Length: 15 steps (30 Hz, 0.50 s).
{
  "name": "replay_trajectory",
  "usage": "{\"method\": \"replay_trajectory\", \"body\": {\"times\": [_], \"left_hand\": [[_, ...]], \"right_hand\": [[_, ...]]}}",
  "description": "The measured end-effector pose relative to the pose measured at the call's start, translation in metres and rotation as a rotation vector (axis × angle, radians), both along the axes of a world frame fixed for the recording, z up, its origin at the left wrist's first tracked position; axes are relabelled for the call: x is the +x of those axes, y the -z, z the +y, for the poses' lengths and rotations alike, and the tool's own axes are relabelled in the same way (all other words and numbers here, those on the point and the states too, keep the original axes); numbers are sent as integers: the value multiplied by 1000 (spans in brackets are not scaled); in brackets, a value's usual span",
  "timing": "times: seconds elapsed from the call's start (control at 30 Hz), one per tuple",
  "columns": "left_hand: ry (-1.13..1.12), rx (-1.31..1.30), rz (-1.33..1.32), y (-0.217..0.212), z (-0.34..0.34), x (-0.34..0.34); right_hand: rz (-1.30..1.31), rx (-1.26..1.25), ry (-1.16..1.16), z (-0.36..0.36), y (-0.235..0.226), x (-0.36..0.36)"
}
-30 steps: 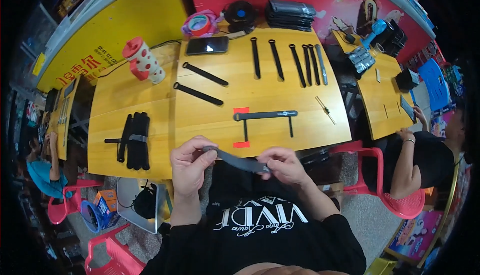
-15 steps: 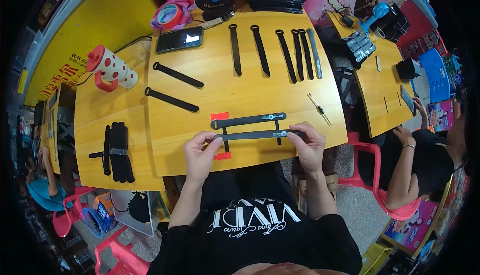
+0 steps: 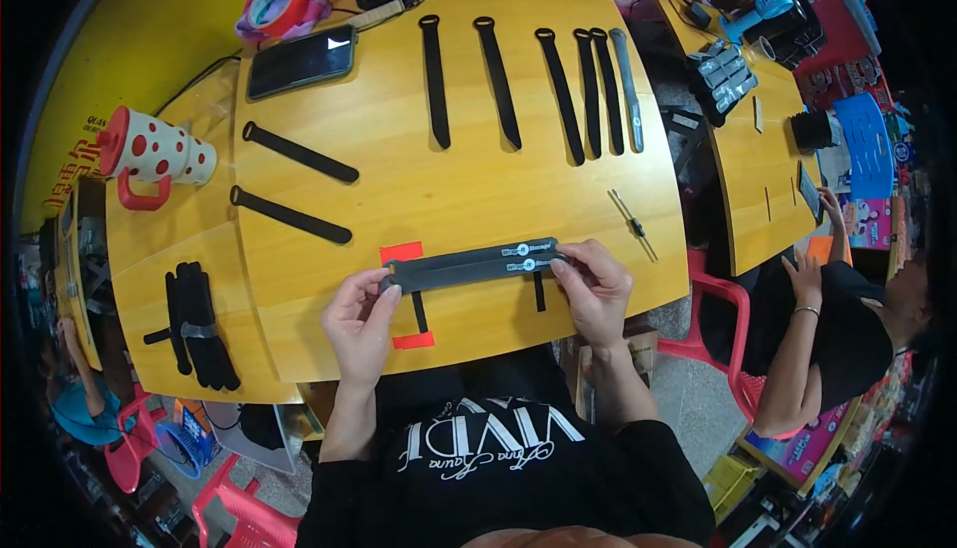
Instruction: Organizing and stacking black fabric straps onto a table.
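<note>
Two dark hook-and-loop straps [image 3: 459,267] with white print lie along each other, partly overlapping, in front of me. My left hand [image 3: 361,321] pinches their left end, where a loop shows. At the right end, my right hand [image 3: 595,294] grips between thumb and fingers. Beneath the straps, two thin black strips [image 3: 419,314] run crosswise on the yellow table [image 3: 399,194]. Pieces of red tape [image 3: 414,342] mark the ends of the left strip.
Several black straps [image 3: 495,84] lie farther back, with a grey one [image 3: 627,94] at their right. A small pen-like tool [image 3: 635,224] rests right of my hands. Leftward are a phone [image 3: 301,61], a dotted tumbler [image 3: 159,154] and a bundle of black straps [image 3: 204,329]. A person [image 3: 822,334] sits at right.
The strap in my hands has come up against the one that lay just beyond it, and both now overlap. The view has shifted, so the table's things appear farther left.
</note>
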<state>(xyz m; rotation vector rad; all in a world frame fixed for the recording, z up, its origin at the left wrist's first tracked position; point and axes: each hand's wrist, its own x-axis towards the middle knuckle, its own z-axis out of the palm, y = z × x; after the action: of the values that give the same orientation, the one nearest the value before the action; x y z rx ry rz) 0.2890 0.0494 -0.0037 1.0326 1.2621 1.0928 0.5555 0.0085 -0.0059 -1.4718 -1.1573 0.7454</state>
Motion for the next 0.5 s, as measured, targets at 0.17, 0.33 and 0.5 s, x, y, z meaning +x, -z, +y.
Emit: {"method": "replay_trajectory", "body": {"times": [0.17, 0.33, 0.5], "left_hand": [[5, 2, 3, 0, 1, -1], [-10, -4, 36, 2, 1, 3], [-28, -15, 44, 1, 1, 3]], "right_hand": [[115, -81, 57, -1, 3, 2], [60, -56, 124, 4, 2, -4], [-59, -41, 135, 6, 0, -6]]}}
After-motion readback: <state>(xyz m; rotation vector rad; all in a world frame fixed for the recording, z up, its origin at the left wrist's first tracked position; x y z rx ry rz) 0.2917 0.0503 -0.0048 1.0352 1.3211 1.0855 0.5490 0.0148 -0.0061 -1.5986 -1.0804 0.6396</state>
